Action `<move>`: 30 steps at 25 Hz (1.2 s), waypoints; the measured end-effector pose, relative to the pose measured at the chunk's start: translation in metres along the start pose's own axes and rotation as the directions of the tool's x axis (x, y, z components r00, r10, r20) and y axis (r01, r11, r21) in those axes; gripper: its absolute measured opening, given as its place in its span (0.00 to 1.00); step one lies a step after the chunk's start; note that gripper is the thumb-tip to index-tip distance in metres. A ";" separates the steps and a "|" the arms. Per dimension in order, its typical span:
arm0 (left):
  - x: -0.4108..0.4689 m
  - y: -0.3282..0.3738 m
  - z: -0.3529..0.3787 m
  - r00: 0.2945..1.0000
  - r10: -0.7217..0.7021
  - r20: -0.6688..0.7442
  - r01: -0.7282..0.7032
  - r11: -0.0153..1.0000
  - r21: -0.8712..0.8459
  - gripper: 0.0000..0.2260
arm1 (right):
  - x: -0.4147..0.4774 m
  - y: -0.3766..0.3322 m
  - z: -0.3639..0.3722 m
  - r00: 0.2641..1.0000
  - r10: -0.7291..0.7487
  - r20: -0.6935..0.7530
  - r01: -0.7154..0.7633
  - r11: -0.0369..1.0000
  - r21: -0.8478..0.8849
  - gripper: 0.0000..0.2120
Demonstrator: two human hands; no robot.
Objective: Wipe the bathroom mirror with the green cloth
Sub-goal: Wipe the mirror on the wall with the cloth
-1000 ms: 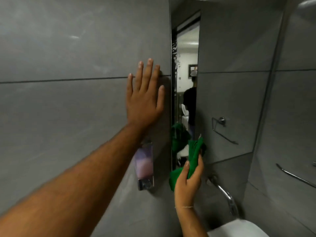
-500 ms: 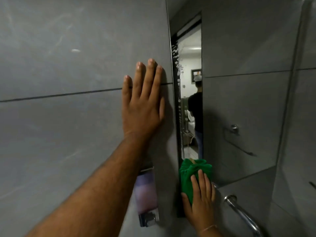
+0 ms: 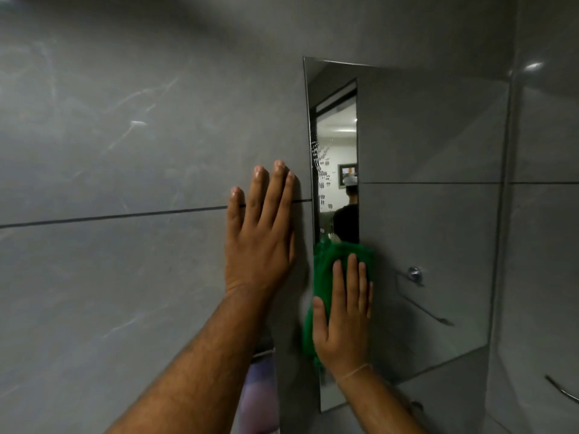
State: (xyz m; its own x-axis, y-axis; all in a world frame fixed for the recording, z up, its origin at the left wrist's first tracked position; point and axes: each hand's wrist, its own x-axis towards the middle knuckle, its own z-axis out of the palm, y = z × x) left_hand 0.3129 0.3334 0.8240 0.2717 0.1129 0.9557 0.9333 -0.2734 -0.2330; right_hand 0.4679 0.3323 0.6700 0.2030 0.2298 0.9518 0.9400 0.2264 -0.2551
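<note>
Wiping step in hand: right hand point(image 3: 343, 314) presses green cloth point(image 3: 326, 270) flat against lower part of mirror point(image 3: 423, 145), near its left edge. Fingers point(image 3: 352, 277) extended and close together, spread over cloth, not clenched; palm pins fabric to glass. Left hand point(image 3: 260, 236) empty, fingers straight, flat on grey wall tile point(image 3: 109, 151) just beside mirror, apparently bracing. Droplet spots point(image 3: 321, 170) visible on glass above cloth. Next move likely calls for upward stroke through spots, with steady pressure so cloth does not slip.
</note>
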 end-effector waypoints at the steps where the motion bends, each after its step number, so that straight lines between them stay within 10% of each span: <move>1: 0.000 0.001 0.000 1.000 -0.001 0.005 0.001 1.000 -0.001 0.34 | 0.027 -0.007 -0.004 1.000 -0.008 -0.016 0.008 1.000 0.010 0.31; 17: 0.000 -0.001 0.002 0.999 -0.027 0.046 0.028 1.000 -0.011 0.33 | 0.311 -0.074 -0.049 0.957 -0.222 -0.185 0.213 0.975 -0.065 0.30; 30: 0.001 0.001 0.003 1.000 -0.028 0.002 0.028 1.000 -0.001 0.34 | 0.352 0.084 -0.087 0.981 0.067 -0.183 -0.069 0.998 -0.006 0.30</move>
State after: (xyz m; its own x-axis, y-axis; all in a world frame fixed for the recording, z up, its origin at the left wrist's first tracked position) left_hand 0.3147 0.3363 0.8237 0.2458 0.1224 0.9616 0.9403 -0.2711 -0.2058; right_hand 0.6422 0.3493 0.9982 0.3125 0.0670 0.9476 0.9252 0.2046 -0.3196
